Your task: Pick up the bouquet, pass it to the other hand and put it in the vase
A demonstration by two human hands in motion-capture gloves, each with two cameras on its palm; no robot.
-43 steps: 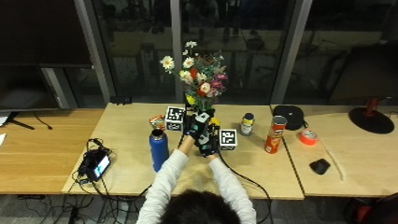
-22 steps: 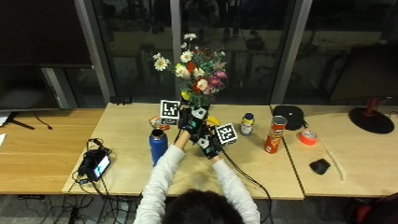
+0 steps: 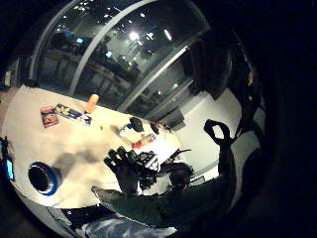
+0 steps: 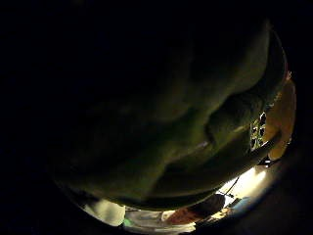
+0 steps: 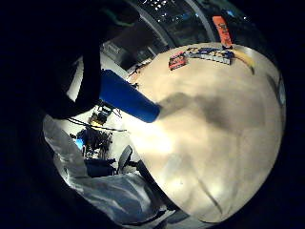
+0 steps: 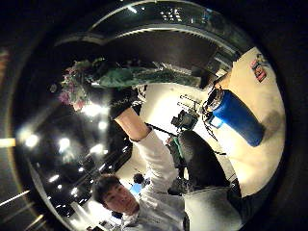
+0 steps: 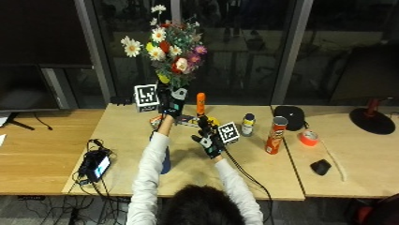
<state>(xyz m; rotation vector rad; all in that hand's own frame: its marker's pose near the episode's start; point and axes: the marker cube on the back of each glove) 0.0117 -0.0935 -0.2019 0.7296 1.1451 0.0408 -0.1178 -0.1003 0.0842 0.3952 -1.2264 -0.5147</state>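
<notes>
My left hand (image 7: 169, 102) is raised above the table and grips the green stems of the bouquet (image 7: 168, 44), whose white, yellow, red and pink flowers stand upright over it. The stems (image 4: 195, 142) fill the left thumb side view. My right hand (image 7: 209, 139) hovers lower and to the right, fingers spread, holding nothing; it also shows as the right hand (image 3: 121, 163). The blue vase (image 7: 165, 161) stands on the table under my left forearm, partly hidden by it, and appears as the vase (image 6: 236, 118) beside the held bouquet (image 6: 130, 77).
An orange bottle (image 7: 200, 104), a small bottle (image 7: 248, 124) and an orange can (image 7: 274, 136) stand to the right of my hands. A red tape roll (image 7: 308, 137) and a black object (image 7: 320, 166) lie further right. A cabled device (image 7: 97, 164) sits at the left.
My left hand has lifted the bouquet higher and a little left. My right hand has let go of the stems and dropped away to the right, fingers spread.
</notes>
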